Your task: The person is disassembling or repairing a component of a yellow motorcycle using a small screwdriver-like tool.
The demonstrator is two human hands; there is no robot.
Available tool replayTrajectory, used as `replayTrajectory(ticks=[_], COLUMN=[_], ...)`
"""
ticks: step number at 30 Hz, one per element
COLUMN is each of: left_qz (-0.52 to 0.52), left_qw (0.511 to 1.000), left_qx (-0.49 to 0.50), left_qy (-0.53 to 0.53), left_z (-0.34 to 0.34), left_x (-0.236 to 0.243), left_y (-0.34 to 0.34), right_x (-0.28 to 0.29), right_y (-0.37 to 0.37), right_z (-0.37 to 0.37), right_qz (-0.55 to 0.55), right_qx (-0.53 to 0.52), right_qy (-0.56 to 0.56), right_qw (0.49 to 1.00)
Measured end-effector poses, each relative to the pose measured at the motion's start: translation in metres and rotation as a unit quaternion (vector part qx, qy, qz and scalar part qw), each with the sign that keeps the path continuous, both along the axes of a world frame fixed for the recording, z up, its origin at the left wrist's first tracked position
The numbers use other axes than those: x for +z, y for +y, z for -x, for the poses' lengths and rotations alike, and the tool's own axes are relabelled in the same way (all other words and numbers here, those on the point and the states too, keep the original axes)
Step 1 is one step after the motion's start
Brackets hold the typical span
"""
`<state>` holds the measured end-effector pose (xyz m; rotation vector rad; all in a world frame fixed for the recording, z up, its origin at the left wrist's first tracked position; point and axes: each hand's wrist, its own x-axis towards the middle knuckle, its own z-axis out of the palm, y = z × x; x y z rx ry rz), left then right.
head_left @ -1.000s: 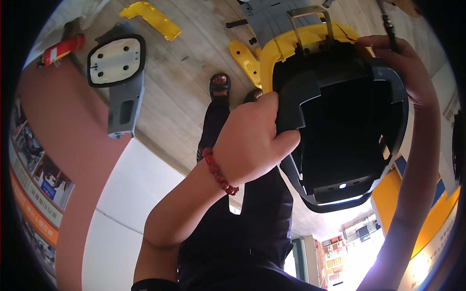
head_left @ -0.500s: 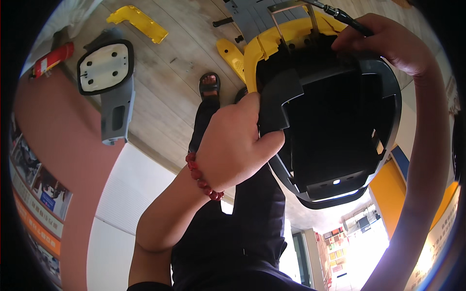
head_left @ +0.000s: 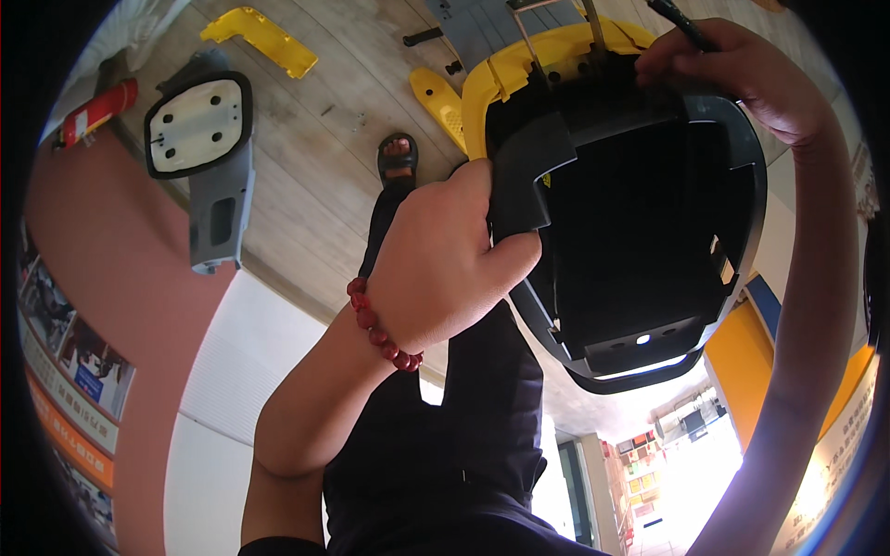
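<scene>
A deep black plastic tub [head_left: 640, 232] with a shaped rim is right of the middle, against a curved yellow plastic body panel [head_left: 482, 93]. My left hand [head_left: 445, 259], with a red bead bracelet on the wrist, grips the tub's left rim. Its thumb lies over the edge, and its other fingers are mostly hidden. At the far right corner of the tub, my right hand [head_left: 732, 69] has its fingers closed round a slim black-handled tool [head_left: 681, 23]. The tool's other end runs out of view. Metal rods [head_left: 528, 42] rise near the yellow panel's far edge.
A grey part with a white-faced, black-rimmed top [head_left: 199, 125] lies at the left. Beyond it are a yellow panel [head_left: 264, 42] and a red cylinder [head_left: 97, 111]. My sandalled foot [head_left: 397, 157] stands on the plank floor, near a perforated yellow piece [head_left: 438, 107] and grey panel [head_left: 496, 37].
The black-handled tool has tilted steeper, and its metal part has gone out of view. My left hand stays on the tub's rim; the whole view has shifted slightly.
</scene>
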<state>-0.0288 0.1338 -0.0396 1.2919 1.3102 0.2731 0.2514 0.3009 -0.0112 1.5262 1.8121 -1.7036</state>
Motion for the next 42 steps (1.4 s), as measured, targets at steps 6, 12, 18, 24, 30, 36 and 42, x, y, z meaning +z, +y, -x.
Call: replayTrajectory(ticks=[6,12,18,24,30,36,42], left_qz=[-0.031,-0.071,-0.142,-0.195,-0.188,-0.149,-0.160], left_qw=[0.999,0.992,0.958,0.930,0.934,0.931,0.944], left_qx=[-0.008,-0.057,-0.124,-0.142,-0.115,-0.119,-0.083], left_qy=[0.005,0.089,0.214,0.279,0.280,0.311,0.278], left_z=[-0.001,-0.002,-0.006,-0.010,-0.012,-0.019,-0.018], left_x=[-0.004,-0.003,-0.004,-0.018,-0.023,-0.018,-0.026], left_y=[0.000,0.010,0.014,0.019,0.014,0.011,0.013], right_x=[0.029,0.044,0.021,0.003,-0.010,-0.015,-0.017], right_y=[-0.035,-0.104,-0.124,-0.112,-0.114,-0.117,-0.113], right_z=[-0.026,-0.023,-0.007,0.003,0.004,0.004,-0.001], right_qz=[-0.218,-0.297,-0.417,-0.378,-0.416,-0.469,-0.443], right_qx=[-0.036,-0.122,-0.158,-0.219,-0.211,-0.211,-0.230], right_qy=[-0.169,-0.196,-0.251,-0.270,-0.272,-0.265,-0.247], right_qw=[0.961,0.926,0.859,0.858,0.842,0.815,0.830])
